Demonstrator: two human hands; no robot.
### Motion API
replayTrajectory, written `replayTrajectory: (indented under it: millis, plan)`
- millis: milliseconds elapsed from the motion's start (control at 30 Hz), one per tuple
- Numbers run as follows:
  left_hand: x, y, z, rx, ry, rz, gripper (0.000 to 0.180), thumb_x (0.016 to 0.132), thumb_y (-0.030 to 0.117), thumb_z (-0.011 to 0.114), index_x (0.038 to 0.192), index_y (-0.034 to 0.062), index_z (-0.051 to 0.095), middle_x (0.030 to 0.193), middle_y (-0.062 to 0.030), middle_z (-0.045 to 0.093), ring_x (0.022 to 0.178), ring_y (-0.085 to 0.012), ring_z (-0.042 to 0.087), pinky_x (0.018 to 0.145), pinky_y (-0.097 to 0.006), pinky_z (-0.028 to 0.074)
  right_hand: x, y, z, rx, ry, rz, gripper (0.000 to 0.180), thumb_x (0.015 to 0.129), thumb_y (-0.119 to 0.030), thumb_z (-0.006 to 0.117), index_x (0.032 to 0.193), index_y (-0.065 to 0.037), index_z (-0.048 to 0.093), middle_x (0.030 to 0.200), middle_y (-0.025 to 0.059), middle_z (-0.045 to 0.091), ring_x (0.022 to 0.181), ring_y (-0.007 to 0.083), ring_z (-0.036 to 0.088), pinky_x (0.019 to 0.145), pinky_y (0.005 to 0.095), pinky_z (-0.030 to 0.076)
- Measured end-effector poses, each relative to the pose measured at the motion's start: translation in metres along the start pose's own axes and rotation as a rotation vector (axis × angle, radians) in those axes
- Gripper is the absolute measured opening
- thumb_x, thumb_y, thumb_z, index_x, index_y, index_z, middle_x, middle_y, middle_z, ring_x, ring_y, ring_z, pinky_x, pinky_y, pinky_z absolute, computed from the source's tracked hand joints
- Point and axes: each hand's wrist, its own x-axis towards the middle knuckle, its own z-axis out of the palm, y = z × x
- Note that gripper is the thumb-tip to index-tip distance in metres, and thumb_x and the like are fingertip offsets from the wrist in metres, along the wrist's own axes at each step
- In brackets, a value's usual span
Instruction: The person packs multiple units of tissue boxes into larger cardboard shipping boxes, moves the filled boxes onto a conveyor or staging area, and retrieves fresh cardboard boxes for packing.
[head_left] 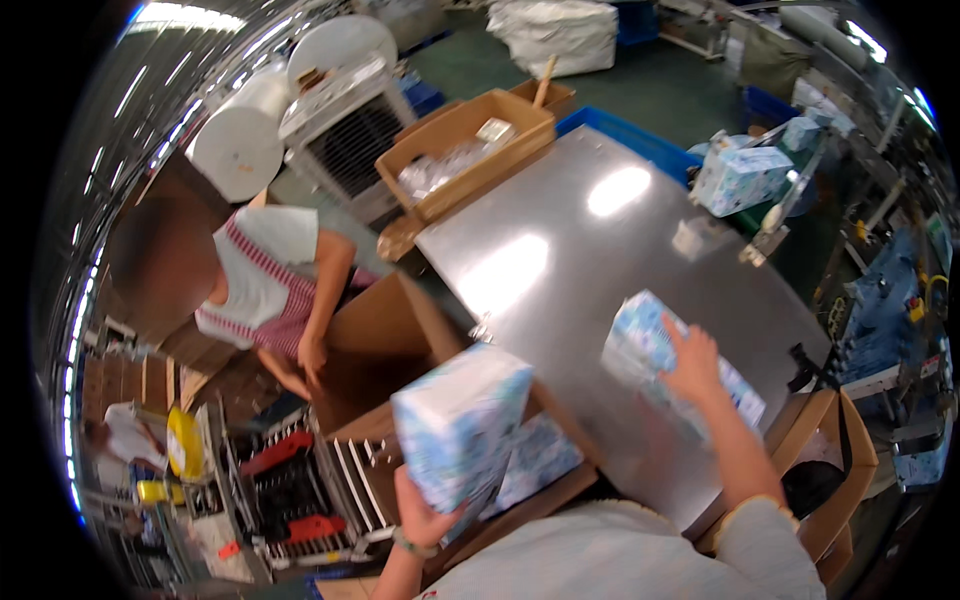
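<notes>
My left hand [425, 515] is closed on the lower side of a tissue-like pack [465, 425], a blocky bundle in white and blue patterned plastic wrap. It holds this pack tilted above an open cardboard box [565, 425]. Another blue-patterned pack [540, 465] lies in the box, partly hidden behind the held one. Over the metal table, my right hand [692, 362] rests with spread fingers on a wrapped pack [640, 335] of the same pattern. Its middle is covered by my hand, so I cannot tell whether one or two packs lie there.
Across the box stands a co-worker [270, 270], hands near an open carton [375, 345]. A tan bin [465, 150] with clear plastic stands beyond the metal table [520, 220]. One more pack [740, 175] sits by machinery at right. An open carton [830, 450] stands beside my right arm.
</notes>
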Motion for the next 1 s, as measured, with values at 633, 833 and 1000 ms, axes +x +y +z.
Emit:
replayTrajectory:
  millis: [633,833,1000]
  plan:
    - [-0.033,-0.117,0.138,0.296,-0.809,-0.138,0.091,0.085,0.055,0.072,0.152,0.0043,0.037,0.149,-0.027,0.046,0.136,-0.0453,0.045,0.113,-0.049,0.038,-0.04,-0.293,0.206,0.2,-0.162,-1.574,0.078,0.092,-0.006,0.049,0.158,-0.043,0.03,0.103,0.0056,0.052,0.099,0.0246,0.055,0.086,0.0368,0.044]
    - [-0.018,-0.117,0.119,0.051,-0.821,-0.286,0.072,0.093,0.052,0.064,0.146,0.0059,0.049,0.144,-0.0267,0.053,0.129,-0.0429,0.054,0.109,-0.047,0.043,-0.033,-0.318,0.299,-0.059,-0.133,-1.297,0.062,0.093,-0.013,0.051,0.15,-0.034,0.043,0.126,0.0079,0.058,0.121,0.0248,0.054,0.103,0.0437,0.041]
    - [0.018,-0.137,0.082,0.334,-0.736,-0.129,0.066,0.086,0.033,0.072,0.145,0.0098,0.053,0.14,-0.024,0.057,0.128,-0.0432,0.055,0.104,-0.051,0.047,-0.038,-0.304,0.162,-0.05,-0.589,-0.976,0.027,0.086,-0.022,0.066,0.11,-0.015,0.076,0.114,0.0088,0.068,0.113,0.0282,0.062,0.101,0.0483,0.042]
